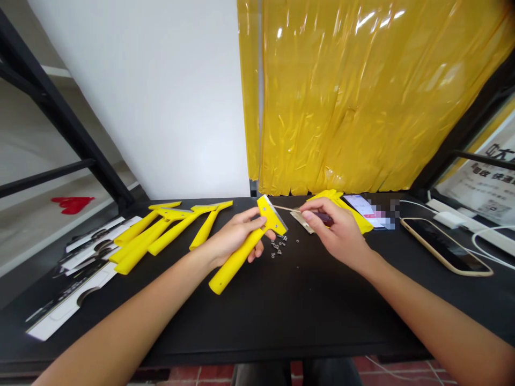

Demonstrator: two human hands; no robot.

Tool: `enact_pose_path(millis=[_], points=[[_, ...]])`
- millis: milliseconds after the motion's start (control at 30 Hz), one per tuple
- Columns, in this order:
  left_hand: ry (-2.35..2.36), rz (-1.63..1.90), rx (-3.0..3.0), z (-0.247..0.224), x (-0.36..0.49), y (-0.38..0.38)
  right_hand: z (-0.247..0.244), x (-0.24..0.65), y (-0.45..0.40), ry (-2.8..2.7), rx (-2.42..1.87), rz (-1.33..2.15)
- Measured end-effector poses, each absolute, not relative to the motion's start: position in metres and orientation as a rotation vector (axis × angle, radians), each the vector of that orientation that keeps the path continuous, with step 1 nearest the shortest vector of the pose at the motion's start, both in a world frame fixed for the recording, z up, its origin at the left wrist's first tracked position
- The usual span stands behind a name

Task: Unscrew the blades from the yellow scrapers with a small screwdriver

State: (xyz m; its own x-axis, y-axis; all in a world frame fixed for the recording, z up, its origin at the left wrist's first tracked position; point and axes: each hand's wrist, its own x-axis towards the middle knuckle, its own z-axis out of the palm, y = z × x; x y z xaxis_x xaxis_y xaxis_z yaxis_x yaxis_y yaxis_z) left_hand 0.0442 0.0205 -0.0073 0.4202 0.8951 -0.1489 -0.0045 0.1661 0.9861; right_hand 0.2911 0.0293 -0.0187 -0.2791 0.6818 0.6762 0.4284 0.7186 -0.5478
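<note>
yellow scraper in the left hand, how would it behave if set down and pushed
The scraper is probably stiff: its handle runs straight beyond the left hand. It would likely resist rolling, since the flat head is wider than the rounded handle.

Left hand [233, 236]: grips yellow scraper [244, 254]
Right hand [338, 228]: holds dark-handled screwdriver [325, 219]
Small fasteners [276, 246]: loose on black tabletop [298, 305]
Other scrapers [172, 234]: lie to the left

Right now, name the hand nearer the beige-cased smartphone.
Right. The right hand is left of the beige-cased smartphone; the left hand is farther left, holding a yellow scraper.
</note>
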Motion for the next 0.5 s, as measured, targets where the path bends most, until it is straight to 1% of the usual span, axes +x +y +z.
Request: enact_pose_path(millis=[133,300,400,500], points=[[0.872,0.849,1.084,-0.008,0.044,0.024,-0.019,0.286,0.023,-1.89,-0.811,0.292],[0.862,1.105,0.981,-0.008,0.035,0.031,-0.016,0.288,0.021,-1.67,-0.806,0.271],[0.925,1.215,0.856,-0.012,0.032,0.037,-0.016,0.288,0.021,-1.633,-0.824,0.234],[0.998,1.198,0.771,-0.016,0.033,0.04,-0.018,0.286,0.02,-1.685,-0.82,0.201]])
